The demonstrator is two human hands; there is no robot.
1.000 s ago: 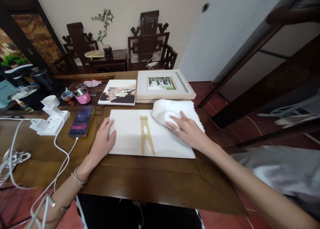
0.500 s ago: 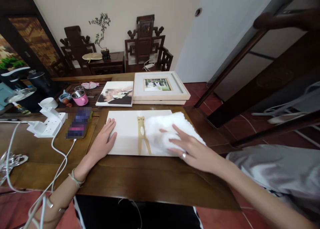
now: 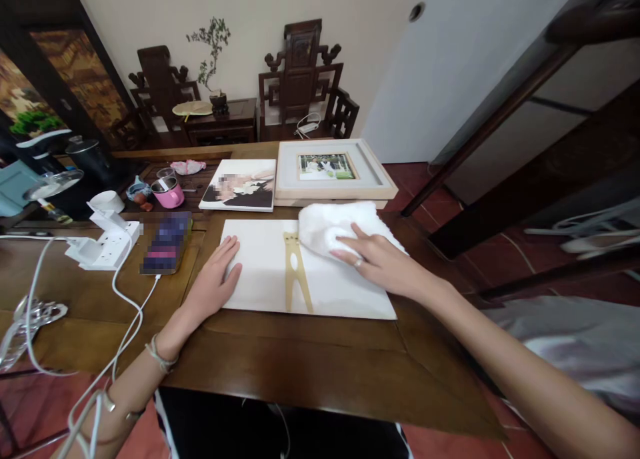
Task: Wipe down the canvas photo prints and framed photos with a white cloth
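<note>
The white cloth lies beneath your right hand, whose grip you cannot tell, over the right part of the white board, its long axis running left-right, your left hand flat, fingers extended, at its left end

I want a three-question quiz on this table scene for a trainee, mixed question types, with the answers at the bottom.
1. True or false: the left hand rests at the left edge of the white panel.

2. Multiple choice: which of these does the right hand touch?
a) a picture frame
b) a white cloth
c) a power strip

3. Fill in the blank: beyond the phone, as the person sits, stands a cup whose outside is ____.

Key: 1. true; 2. b; 3. pink.
</note>
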